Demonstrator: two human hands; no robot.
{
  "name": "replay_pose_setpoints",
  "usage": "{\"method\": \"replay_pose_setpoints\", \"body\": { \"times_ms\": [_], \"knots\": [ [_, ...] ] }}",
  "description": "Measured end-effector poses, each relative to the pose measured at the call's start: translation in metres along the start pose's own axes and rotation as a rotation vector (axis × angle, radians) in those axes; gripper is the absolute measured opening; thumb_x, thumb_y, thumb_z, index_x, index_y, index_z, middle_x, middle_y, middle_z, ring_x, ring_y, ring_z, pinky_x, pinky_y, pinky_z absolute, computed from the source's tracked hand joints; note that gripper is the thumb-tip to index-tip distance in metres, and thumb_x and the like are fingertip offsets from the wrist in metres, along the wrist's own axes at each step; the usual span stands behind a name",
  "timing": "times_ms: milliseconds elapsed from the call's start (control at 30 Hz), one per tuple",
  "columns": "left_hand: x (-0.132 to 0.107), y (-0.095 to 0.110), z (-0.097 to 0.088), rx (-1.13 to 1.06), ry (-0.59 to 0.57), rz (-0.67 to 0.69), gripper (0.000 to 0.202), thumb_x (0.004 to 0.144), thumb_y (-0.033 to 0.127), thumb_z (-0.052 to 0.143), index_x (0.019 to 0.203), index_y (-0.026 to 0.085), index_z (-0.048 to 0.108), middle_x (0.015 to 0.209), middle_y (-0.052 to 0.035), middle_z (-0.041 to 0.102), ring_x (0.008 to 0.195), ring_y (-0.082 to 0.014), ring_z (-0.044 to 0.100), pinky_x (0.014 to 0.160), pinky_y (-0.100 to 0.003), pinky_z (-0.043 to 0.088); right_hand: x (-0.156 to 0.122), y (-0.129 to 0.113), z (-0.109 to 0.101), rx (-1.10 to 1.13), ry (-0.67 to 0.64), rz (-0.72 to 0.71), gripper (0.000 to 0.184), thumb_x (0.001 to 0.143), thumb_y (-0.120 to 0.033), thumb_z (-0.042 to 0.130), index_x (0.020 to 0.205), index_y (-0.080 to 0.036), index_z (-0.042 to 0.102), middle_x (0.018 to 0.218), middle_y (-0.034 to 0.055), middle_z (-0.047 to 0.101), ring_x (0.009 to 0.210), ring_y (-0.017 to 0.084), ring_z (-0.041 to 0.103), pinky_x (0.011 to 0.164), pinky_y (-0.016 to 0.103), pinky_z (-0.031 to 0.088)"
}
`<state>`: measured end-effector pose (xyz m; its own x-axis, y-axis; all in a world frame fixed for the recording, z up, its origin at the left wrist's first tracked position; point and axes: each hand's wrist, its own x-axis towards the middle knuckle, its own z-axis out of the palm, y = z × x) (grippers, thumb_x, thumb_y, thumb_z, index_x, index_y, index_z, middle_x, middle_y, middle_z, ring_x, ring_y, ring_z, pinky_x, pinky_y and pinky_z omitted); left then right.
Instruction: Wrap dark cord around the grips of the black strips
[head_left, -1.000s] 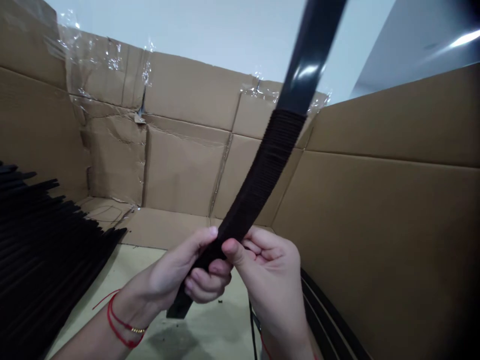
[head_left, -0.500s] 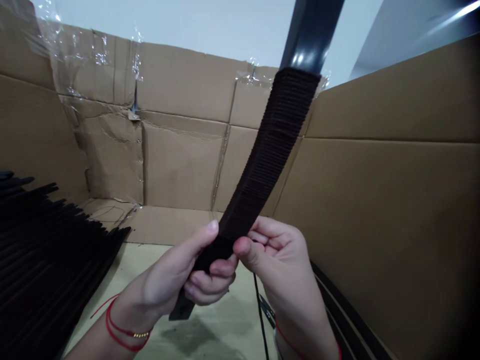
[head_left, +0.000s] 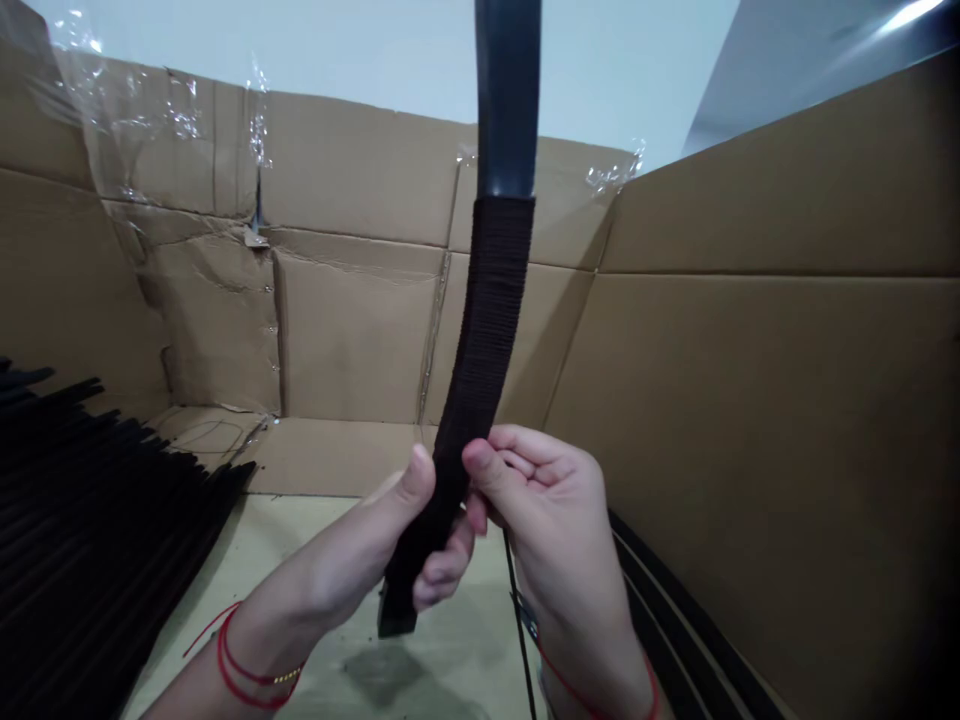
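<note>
I hold a long black strip [head_left: 507,100] that rises almost straight up out of the frame. A ribbed black sleeve [head_left: 486,340] covers its lower part. My left hand [head_left: 390,560] grips the strip near its bottom end, thumb on the near side. My right hand [head_left: 551,510] pinches the sleeve's lower end from the right, thumb and fingers closed on it. Red string bracelets [head_left: 247,670] sit on my left wrist.
Taped cardboard walls [head_left: 765,400] enclose the space at the back and right. A pile of black strips [head_left: 82,530] lies at the left. More black strips [head_left: 660,590] lean along the right wall behind my right hand. The floor [head_left: 330,540] is pale.
The strip has swung from leaning right to nearly upright. The sleeve's upper edge now sits lower in the view. Both hands kept their grip.
</note>
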<state>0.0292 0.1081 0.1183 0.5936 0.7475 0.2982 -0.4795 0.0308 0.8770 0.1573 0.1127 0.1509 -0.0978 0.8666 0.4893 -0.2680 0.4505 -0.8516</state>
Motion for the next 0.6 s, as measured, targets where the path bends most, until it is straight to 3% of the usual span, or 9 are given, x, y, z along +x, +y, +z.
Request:
{"method": "replay_pose_setpoints", "body": {
  "times_ms": [100, 167, 300, 367, 500, 600],
  "knots": [
    [-0.001, 0.004, -0.001, 0.114, 0.205, 0.101, 0.044, 0.090, 0.055, 0.052, 0.077, 0.013, 0.054, 0.052, 0.0053, 0.044, 0.043, -0.0039, 0.038, 0.043, -0.012, 0.034, 0.007, 0.002, 0.001, -0.046, 0.017, -0.004, 0.025, 0.070, -0.029, 0.082, 0.060, -0.016, 0.063, 0.045, -0.0031, 0.058, 0.040, 0.009, 0.053, 0.039, 0.017, 0.042],
    [-0.003, 0.008, -0.003, 0.056, 0.196, 0.091, 0.045, 0.092, 0.054, 0.049, 0.073, 0.014, 0.054, 0.045, 0.0067, 0.039, 0.037, -0.0032, 0.032, 0.036, -0.012, 0.029, 0.008, 0.001, 0.001, -0.012, -0.085, 0.050, 0.023, 0.069, -0.031, 0.082, 0.065, -0.016, 0.066, 0.047, -0.0026, 0.059, 0.039, 0.008, 0.048, 0.038, 0.018, 0.038],
    [-0.007, 0.012, -0.011, -0.148, -0.014, 0.020, 0.051, 0.091, 0.058, 0.045, 0.065, 0.015, 0.054, 0.037, 0.0082, 0.031, 0.027, -0.0027, 0.023, 0.027, -0.012, 0.023, 0.009, 0.002, -0.001, 0.120, -0.235, 0.145, 0.026, 0.066, -0.033, 0.085, 0.081, -0.015, 0.074, 0.047, -0.0066, 0.051, 0.038, 0.003, 0.026, 0.035, 0.016, 0.021],
    [-0.006, 0.008, -0.016, -0.254, -0.158, -0.021, 0.054, 0.090, 0.059, 0.045, 0.058, 0.017, 0.050, 0.032, 0.0087, 0.027, 0.021, -0.0028, 0.020, 0.023, -0.012, 0.020, 0.009, 0.003, 0.000, 0.170, -0.258, 0.162, 0.028, 0.065, -0.033, 0.086, 0.085, -0.015, 0.076, 0.047, -0.0077, 0.047, 0.040, 0.003, 0.024, 0.036, 0.017, 0.018],
    [0.001, -0.006, -0.028, -0.410, -0.362, -0.158, 0.064, 0.085, 0.072, 0.040, 0.046, 0.021, 0.039, 0.022, 0.0090, 0.017, 0.011, -0.0047, 0.010, 0.016, -0.015, 0.014, 0.007, 0.007, 0.003, 0.222, -0.342, 0.195, 0.027, 0.065, -0.031, 0.086, 0.086, -0.016, 0.078, 0.047, -0.0068, 0.049, 0.043, 0.006, 0.040, 0.039, 0.016, 0.032],
    [0.009, -0.013, -0.034, -0.369, -0.417, -0.261, 0.070, 0.076, 0.084, 0.034, 0.047, 0.021, 0.045, 0.021, 0.0083, 0.018, 0.010, -0.0066, 0.012, 0.016, -0.018, 0.014, 0.009, 0.009, 0.002, 0.198, -0.295, 0.193, 0.028, 0.062, -0.028, 0.087, 0.084, -0.014, 0.077, 0.055, -0.0020, 0.062, 0.052, 0.010, 0.056, 0.048, 0.019, 0.045]
  ]
}}
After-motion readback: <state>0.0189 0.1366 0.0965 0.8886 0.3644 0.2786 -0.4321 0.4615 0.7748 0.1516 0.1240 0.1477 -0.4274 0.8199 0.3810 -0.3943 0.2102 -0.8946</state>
